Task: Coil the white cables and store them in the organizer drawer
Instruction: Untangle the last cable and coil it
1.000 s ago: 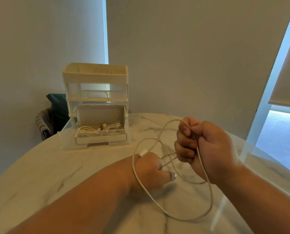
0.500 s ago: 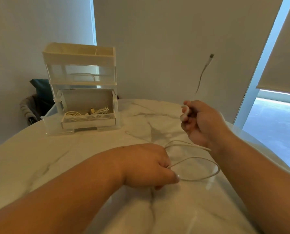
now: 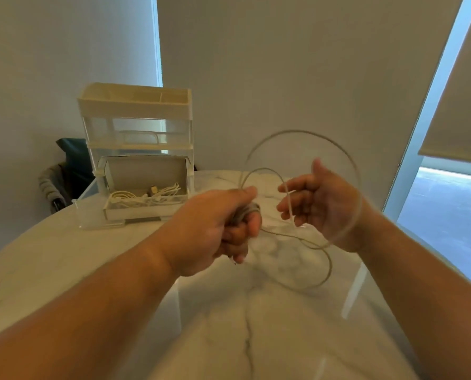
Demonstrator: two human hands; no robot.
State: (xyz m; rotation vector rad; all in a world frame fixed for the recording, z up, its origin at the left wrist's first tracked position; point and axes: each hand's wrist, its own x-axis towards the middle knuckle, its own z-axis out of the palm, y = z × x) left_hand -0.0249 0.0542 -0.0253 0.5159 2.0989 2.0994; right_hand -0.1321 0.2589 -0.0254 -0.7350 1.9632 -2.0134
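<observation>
Left hand [image 3: 215,223]: forearm comes in from lower left, raised off the tabletop [image 3: 64,270], back of the hand toward camera. Grip closed: fingers curled round a tight bundle of cable [image 3: 249,210] turns, thumb laid along the top.

Right hand [image 3: 320,205]: forearm comes in from lower right, palm facing left, thumb up, fingers [image 3: 297,187] half bent and spread. Grip loose, not clamped; one strand lies across the fingers. Hands near each other, not touching.

Cable: thin, round, white-grey, smooth jacket. From the bundle one wide loop arcs up over the right hand and drops behind its wrist. A second loop hangs lower right, over the tabletop. Both are motion-blurred; can't tell whether the lower loop touches the marble. Cable ends can't be made out.

Organizer [image 3: 135,119]: far left on the tabletop, well apart from the hands. Boxy, with a cream opaque top tray split into compartments and a clear plastic body. Bottom drawer [image 3: 144,213] is pulled out and holds coiled white stored cables [image 3: 144,195], one connector showing. The tier above has an arched handle.

Tabletop: round, glossy white marble with grey veins.

Behind the organizer: a chair [image 3: 49,187] with a dark teal cushion [image 3: 74,157]. Roller blind [image 3: 462,105] at right, matte beige.
</observation>
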